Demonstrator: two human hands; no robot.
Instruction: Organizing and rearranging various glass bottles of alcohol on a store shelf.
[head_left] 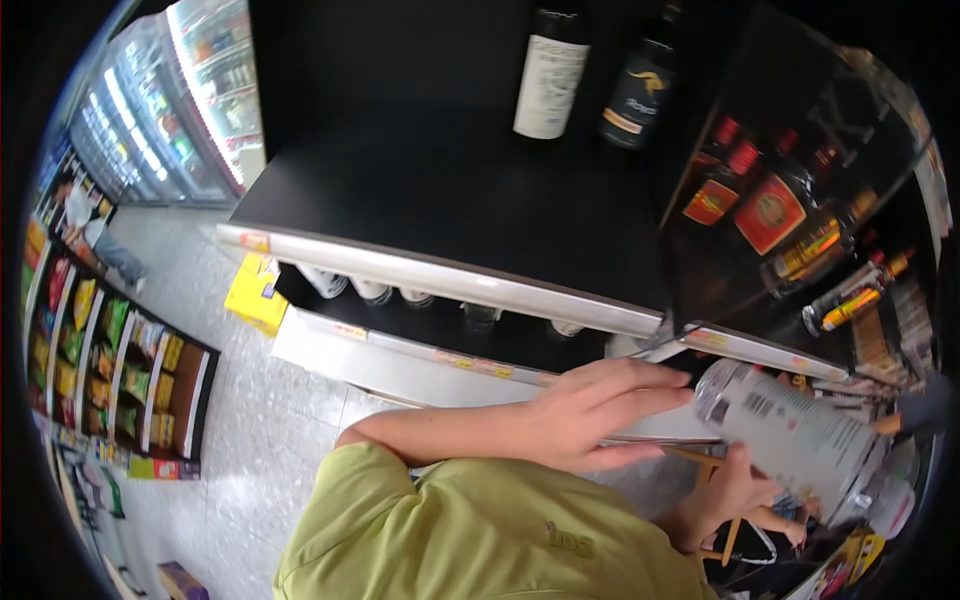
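Observation:
My right hand (738, 490) grips a large clear bottle (800, 435) with a white, barcoded label, tilted on its side at the lower right. My left hand (605, 410) is open, fingers stretched toward that bottle's near end, with nothing held. Above both hands is a black shelf (420, 180) with a white front rail. On it stand a bottle with a white label (550, 90) and a dark-labelled bottle (635, 95). Red-labelled bottles (765, 210) stand to the right, beside a dividing panel. A lower shelf (360, 345) holds several items, their tops hidden.
A yellow box (250, 295) sits left of the shelves. Further left are a snack rack (130, 390), a lit glass-door fridge (150, 110) and a person in a white shirt (85, 215). Another person's dark sleeve (920, 405) and hand show at the right edge.

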